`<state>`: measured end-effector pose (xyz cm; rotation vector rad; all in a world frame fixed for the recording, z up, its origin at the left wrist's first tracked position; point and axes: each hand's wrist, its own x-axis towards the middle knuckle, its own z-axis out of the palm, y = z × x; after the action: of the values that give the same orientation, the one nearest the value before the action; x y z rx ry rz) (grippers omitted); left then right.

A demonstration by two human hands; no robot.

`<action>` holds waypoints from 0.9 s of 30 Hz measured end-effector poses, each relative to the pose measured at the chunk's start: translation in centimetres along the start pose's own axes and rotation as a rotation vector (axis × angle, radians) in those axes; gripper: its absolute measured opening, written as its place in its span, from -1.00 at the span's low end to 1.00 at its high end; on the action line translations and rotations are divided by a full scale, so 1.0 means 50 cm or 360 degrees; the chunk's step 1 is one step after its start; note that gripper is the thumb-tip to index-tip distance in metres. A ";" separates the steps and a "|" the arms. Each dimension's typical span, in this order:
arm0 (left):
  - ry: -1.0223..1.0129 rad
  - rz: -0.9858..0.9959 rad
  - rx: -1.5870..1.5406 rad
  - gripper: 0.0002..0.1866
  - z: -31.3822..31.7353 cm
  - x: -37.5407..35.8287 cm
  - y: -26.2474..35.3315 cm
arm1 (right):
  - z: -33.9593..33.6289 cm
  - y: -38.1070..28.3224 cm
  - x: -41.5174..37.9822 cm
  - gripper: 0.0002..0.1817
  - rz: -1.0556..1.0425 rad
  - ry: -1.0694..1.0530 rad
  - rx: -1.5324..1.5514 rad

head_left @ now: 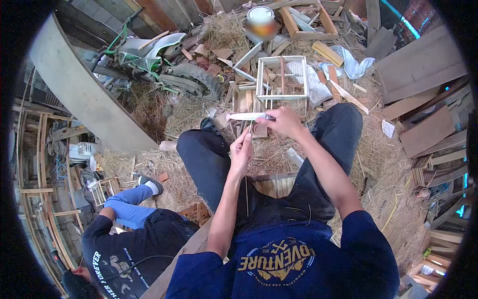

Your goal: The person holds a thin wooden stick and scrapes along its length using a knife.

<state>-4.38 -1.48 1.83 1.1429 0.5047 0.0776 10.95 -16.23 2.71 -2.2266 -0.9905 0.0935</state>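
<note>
Between my knees, my right hand [285, 122] is wrapped round the handle of a knife with a pale blade [244, 116] that points left. My left hand [242, 150] pinches a thin wooden stick [247, 192], which runs down toward my lap. The stick's upper end meets the blade's lower edge in this view. Just beyond the knife stands a small frame of pale wooden strips [282, 97], and a wooden box [244, 99] sits left of it.
A seated person [134, 244] in a dark shirt is close on my left. A motorbike [169, 74] and a large curved panel [94, 94] stand at the back left. Wood scraps, a bucket [260, 15] and a yellow block [327, 54] lie about on the straw. Boards [423, 70] lean at right.
</note>
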 end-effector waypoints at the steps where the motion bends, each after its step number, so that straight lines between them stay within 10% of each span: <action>1: -0.0009 0.0006 -0.0019 -0.59 -0.001 0.000 -0.001 | -0.002 0.003 0.001 -0.44 0.0011 0.0051 0.0019; 13: 0.0004 -0.0011 -0.0066 -0.79 -0.017 0.019 -0.045 | 0.013 -0.043 -0.024 -0.34 -0.0133 -0.0208 -0.0083; 20: -0.0051 -0.0017 -0.0028 -0.50 -0.012 0.008 -0.021 | 0.002 0.003 -0.010 -0.38 0.0014 -0.0142 -0.0078; 27: -0.0030 0.0032 -0.0071 -0.81 -0.023 0.011 -0.040 | 0.005 -0.028 -0.023 -0.35 -0.0075 -0.0348 -0.0125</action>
<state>-4.78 -1.16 -0.48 1.1046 0.4725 0.0950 9.19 -16.19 3.15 -2.2985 -1.1811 0.2862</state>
